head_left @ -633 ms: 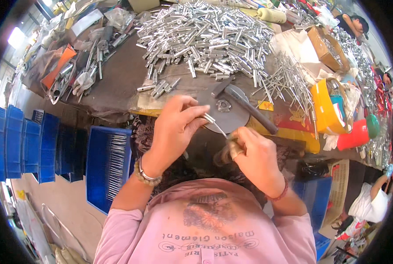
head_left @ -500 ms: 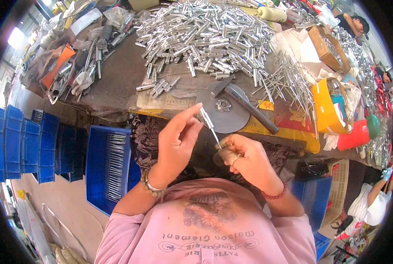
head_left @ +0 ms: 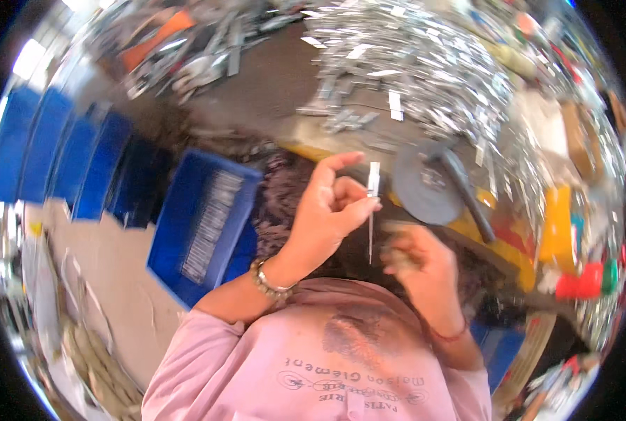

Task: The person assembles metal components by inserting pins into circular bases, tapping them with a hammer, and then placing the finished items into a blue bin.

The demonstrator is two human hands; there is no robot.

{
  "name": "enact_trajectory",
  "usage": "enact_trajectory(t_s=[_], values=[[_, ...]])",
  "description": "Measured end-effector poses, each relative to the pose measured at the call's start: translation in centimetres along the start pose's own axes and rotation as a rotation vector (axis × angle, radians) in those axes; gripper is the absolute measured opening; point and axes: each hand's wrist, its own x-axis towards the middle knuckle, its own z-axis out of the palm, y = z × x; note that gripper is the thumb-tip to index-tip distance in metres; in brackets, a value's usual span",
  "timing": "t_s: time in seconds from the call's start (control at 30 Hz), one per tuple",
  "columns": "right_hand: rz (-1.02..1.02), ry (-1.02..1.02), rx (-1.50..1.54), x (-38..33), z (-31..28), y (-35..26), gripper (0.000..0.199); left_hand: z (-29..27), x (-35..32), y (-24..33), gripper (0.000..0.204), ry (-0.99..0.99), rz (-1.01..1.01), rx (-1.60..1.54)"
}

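My left hand (head_left: 330, 207) pinches a slim metal rod (head_left: 370, 235) between thumb and fingers, with the index finger raised. A thicker shiny metal sleeve (head_left: 374, 177) sits at the rod's upper end, and the thin end points down. My right hand (head_left: 421, 259) is just right of the rod's lower end, apart from it. Its fingers look curled but are smeared by motion, so whether they hold anything is hidden. Beyond the hands, a hammer (head_left: 467, 193) lies across a round grey plate (head_left: 414, 189) at the bench edge.
A large heap of metal sleeves (head_left: 404, 59) covers the bench's far side. At left is a blue bin (head_left: 167, 242) holding rods, beside stacked blue bins (head_left: 53, 151). A yellow container (head_left: 558, 217) and a red-and-green object (head_left: 585, 282) stand at right.
The whole view has swung, shifting the bench rightward in the picture. My right hand has come away from the rod's thin end; my left hand now pinches the rod, hanging more upright.
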Motion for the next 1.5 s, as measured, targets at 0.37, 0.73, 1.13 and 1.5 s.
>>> enact_trajectory(t_s=[0.37, 0.73, 1.13, 1.5], values=[[-0.022, 0.373, 0.129, 2.9, -3.0, 2.0, 0.028, -27.3, -3.5, -2.1, 0.045, 0.86, 0.052, 0.424], [-0.041, 0.419, 0.118, 3.2, -3.1, 3.0, 0.03, -46.8, -3.4, -18.2, 0.055, 1.128, -0.325, 0.725], [-0.05, 0.419, 0.166, 3.2, -3.0, 2.2, 0.023, -53.6, -4.2, -19.7, 0.041, 0.91, -0.154, 1.405], [-0.031, 0.275, 0.152, 2.2, -3.2, 1.0, 0.02, -33.6, 3.4, -3.3, 0.031, 1.056, 0.369, 0.876]])
